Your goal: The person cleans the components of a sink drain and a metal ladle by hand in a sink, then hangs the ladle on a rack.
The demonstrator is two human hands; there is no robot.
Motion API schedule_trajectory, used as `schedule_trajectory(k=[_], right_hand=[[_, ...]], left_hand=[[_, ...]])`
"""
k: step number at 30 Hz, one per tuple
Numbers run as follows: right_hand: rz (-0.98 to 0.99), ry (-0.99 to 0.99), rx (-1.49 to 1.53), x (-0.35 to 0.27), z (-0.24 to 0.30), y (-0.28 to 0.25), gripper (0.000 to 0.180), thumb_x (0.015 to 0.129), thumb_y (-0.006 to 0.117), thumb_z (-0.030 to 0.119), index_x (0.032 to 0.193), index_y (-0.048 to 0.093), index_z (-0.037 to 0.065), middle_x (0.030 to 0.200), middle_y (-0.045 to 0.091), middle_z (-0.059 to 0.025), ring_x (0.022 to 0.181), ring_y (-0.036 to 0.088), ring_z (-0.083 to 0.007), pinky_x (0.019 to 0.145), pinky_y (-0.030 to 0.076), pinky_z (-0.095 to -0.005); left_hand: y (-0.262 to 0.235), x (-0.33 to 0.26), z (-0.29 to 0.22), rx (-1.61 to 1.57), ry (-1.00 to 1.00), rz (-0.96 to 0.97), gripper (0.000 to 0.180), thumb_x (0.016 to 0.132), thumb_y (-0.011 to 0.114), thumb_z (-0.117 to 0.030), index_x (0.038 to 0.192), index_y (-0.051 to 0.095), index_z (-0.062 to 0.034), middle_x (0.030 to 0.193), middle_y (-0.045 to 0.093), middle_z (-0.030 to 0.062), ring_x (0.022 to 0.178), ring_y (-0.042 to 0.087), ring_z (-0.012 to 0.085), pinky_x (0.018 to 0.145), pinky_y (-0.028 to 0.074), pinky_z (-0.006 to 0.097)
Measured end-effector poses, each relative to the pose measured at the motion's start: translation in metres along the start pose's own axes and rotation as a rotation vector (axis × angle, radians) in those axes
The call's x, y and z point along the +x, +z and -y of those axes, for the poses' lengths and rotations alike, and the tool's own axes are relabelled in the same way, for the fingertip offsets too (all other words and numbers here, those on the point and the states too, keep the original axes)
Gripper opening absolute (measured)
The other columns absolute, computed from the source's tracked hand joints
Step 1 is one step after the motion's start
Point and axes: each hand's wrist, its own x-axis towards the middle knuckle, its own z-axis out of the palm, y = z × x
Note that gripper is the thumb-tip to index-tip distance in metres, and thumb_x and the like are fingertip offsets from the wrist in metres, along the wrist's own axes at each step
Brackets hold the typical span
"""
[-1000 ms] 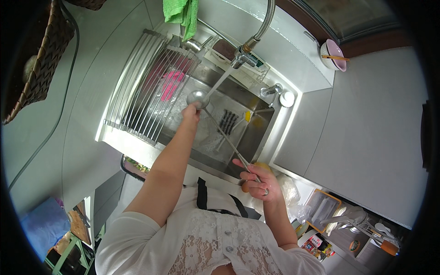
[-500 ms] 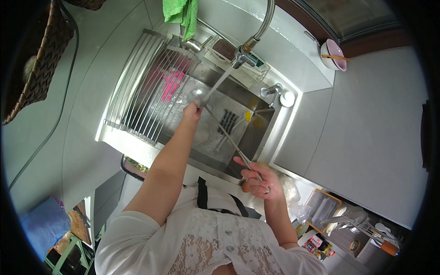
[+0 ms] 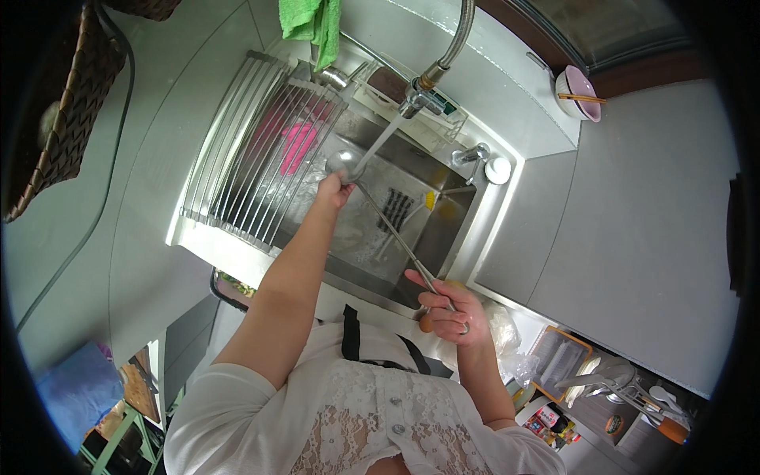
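A long-handled metal ladle (image 3: 388, 222) slants across the sink (image 3: 356, 279). At its round bowl end, my left hand (image 3: 336, 191) grips it with fingers closed. My right hand (image 3: 454, 313) is wrapped round the far end of the handle near the sink's front edge, its index finger stretched along it. Water runs from the tap (image 3: 416, 100) onto or right beside the ladle's bowl; the exact spot is blurred. A pink cloth or glove (image 3: 298, 146) shows at the left of the sink. Below the handle lie a black ridged piece (image 3: 393, 208) and a yellow brush head (image 3: 430, 200).
A roll-up metal rack (image 3: 237, 150) covers the sink's left part. A green towel (image 3: 310, 24) hangs behind. Bowls with chopsticks (image 3: 582, 98) stand at the back right, a woven basket (image 3: 71, 134) far left. Utensils (image 3: 625, 392) fill an open drawer lower right, near a plastic bag (image 3: 500, 328).
My left hand has shifted very slightly at the ladle's bowl. My right hand keeps its grip on the handle, and the water keeps running.
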Motion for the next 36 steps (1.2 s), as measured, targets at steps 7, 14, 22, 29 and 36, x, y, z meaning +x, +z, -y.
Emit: schedule_trajectory(k=[7, 14, 22, 29, 36], right_hand=[[-0.011, 0.009, -0.018, 0.003, 0.000, -0.001, 0.037, 0.096, 0.031, 0.017, 0.131, 0.033, 0.006, 0.067, 0.035, 0.0002, 0.037, 0.031, -0.0061, 0.028, 0.027, -0.0204], [0.001, -0.002, 0.015, 0.002, 0.002, -0.001, 0.038, 0.095, 0.032, 0.017, 0.131, 0.031, 0.005, 0.067, 0.035, -0.0003, 0.037, 0.032, -0.0063, 0.028, 0.028, -0.0198], [0.039, 0.013, 0.029, 0.004, 0.003, 0.000, 0.042, 0.096, 0.029, 0.017, 0.136, 0.023, 0.005, 0.069, 0.034, -0.0024, 0.039, 0.036, -0.0075, 0.029, 0.029, -0.0212], [0.014, 0.026, 0.042, 0.005, 0.003, -0.002, 0.038, 0.096, 0.031, 0.017, 0.132, 0.030, 0.005, 0.068, 0.035, -0.0007, 0.038, 0.034, -0.0069, 0.029, 0.028, -0.0211], [0.048, 0.009, 0.050, -0.003, 0.001, 0.000, 0.039, 0.096, 0.030, 0.017, 0.133, 0.028, 0.005, 0.067, 0.035, -0.0013, 0.037, 0.036, -0.0075, 0.028, 0.029, -0.0217]], left_hand=[[-0.005, 0.008, 0.006, -0.054, 0.133, -0.119, 0.019, 0.080, 0.050, 0.002, 0.099, 0.054, 0.0010, 0.093, 0.058, 0.0124, 0.080, 0.058, 0.0241, 0.064, 0.049, 0.036], [0.002, -0.006, 0.004, -0.200, 0.103, 0.015, 0.021, 0.080, 0.050, 0.002, 0.101, 0.053, -0.0002, 0.097, 0.055, 0.0111, 0.085, 0.054, 0.0207, 0.070, 0.046, 0.030], [-0.005, 0.012, 0.006, -0.136, 0.178, -0.116, 0.028, 0.076, 0.054, 0.004, 0.104, 0.050, 0.0039, 0.098, 0.055, 0.0149, 0.085, 0.057, 0.0260, 0.066, 0.049, 0.036], [-0.001, 0.004, 0.010, -0.167, 0.175, -0.280, 0.026, 0.075, 0.056, 0.004, 0.101, 0.052, 0.0016, 0.094, 0.057, 0.0129, 0.084, 0.057, 0.0247, 0.065, 0.048, 0.034], [0.005, -0.008, 0.003, -0.111, 0.063, -0.001, 0.021, 0.081, 0.053, -0.003, 0.102, 0.052, 0.0005, 0.095, 0.058, 0.0115, 0.084, 0.057, 0.0243, 0.065, 0.048, 0.033]])
